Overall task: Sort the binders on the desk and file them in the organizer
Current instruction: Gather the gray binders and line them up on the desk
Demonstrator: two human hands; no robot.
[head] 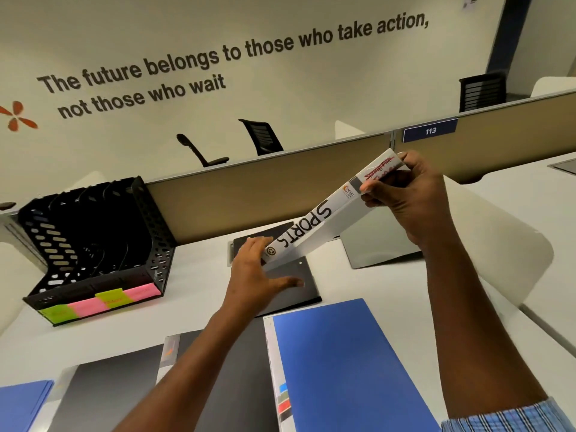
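Binder [324,218] — white, spine marked SPORTS — is held tilted above the desk [193,288], at 12 o'clock from the blue folder [349,363]. The right hand [405,194] pinches its upper end, fingers closed on it. The left hand [258,275], fingers spread, touches its lower end. The black organizer [93,244] stands empty at 9 o'clock.

Bright, even office light, wide-angle view.
Soft shadows only; straight lines bow toward the frame edges, and fine detail looks slightly soft.
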